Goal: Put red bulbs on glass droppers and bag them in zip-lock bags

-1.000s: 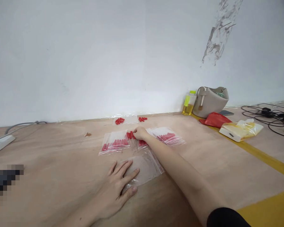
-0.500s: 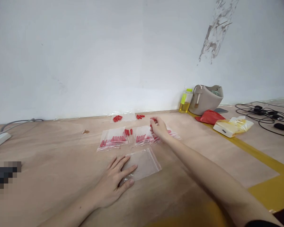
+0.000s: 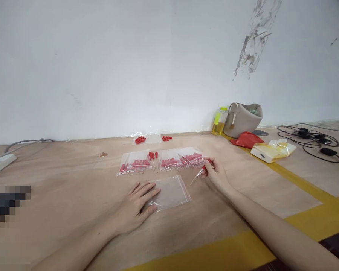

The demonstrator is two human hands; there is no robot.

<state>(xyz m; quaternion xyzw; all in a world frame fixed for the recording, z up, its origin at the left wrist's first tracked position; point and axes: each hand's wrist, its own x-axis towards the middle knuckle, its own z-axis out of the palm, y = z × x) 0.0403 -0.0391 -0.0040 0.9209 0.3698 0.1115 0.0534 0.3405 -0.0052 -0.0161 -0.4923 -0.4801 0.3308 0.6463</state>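
Note:
My left hand (image 3: 138, 206) lies flat with its fingers spread on a clear zip-lock bag (image 3: 171, 191), whose zip end points right. In my right hand (image 3: 217, 176) is a glass dropper (image 3: 197, 176) with a red rubber bulb. Its bulb is pinched between thumb and fingers, and the glass tip slants down-left toward the bag's zip end. Beyond them, several filled zip-lock bags (image 3: 169, 161) show red-bulbed droppers inside. Between these bags lie a few loose droppers (image 3: 154, 158), bulbs toward the wall.
Red rubber bulbs (image 3: 140, 140) lie in two small groups near the wall, beside clear plastic. At right are a yellow-capped bottle (image 3: 219, 122), a grey bag (image 3: 244, 120), a red packet (image 3: 247, 139), a tissue pack (image 3: 272, 150) and black cables (image 3: 307, 133). A power strip (image 3: 1, 165) sits left.
My right hand has come back toward me and to the right from above the filled bags, now showing the dropper. My left hand remains on the bag, shifted only slightly.

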